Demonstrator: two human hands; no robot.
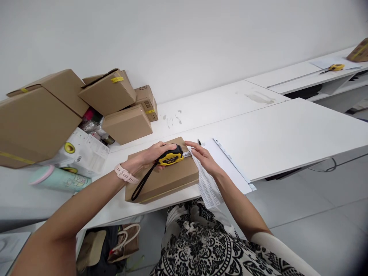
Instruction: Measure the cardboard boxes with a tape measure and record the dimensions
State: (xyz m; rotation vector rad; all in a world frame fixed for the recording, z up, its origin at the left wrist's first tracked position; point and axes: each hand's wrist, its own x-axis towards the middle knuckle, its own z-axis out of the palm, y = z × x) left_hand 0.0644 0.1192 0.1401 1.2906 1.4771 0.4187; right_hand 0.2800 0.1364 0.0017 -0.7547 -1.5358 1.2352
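Note:
My left hand (159,154) is closed around a yellow and black tape measure (170,156), whose black wrist strap hangs down to the left. The tape measure is over the top of a closed cardboard box (163,180) at the front of the table. A short length of its blade (187,154) reaches toward the box's right edge. There my right hand (204,158) has its fingers stretched out and the thumb apart, close to the blade's end. Whether it touches the blade I cannot tell. A printed sheet (208,188) hangs over the table's front edge, under my right wrist.
Several cardboard boxes (37,126) crowd the table's left side, with a mint bottle (61,179) in front. White papers (230,165) and a pen (199,142) lie right of my box. Another tape measure (336,67) rests on the far right table. Bags (126,241) sit below.

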